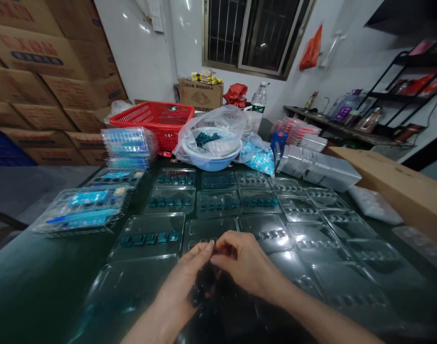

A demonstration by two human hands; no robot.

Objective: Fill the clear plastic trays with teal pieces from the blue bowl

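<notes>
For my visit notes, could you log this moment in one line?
left hand: close to right hand, over clear trays; holding: unclear; teal pieces: in several trays

My left hand (190, 270) and right hand (252, 263): bare, forearms (310, 308) bare too (slightly blurred low down).

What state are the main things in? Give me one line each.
Left hand, fingers pinched; contents unclear
Right hand, fingers curled; contents unclear
Trays, flat, in rows
Blue bowl, upright
Clear bag, crumpled
Basket, upright
Bottle, upright
Left packs, stacked
Cartons, stacked
Window, panes dark
</notes>
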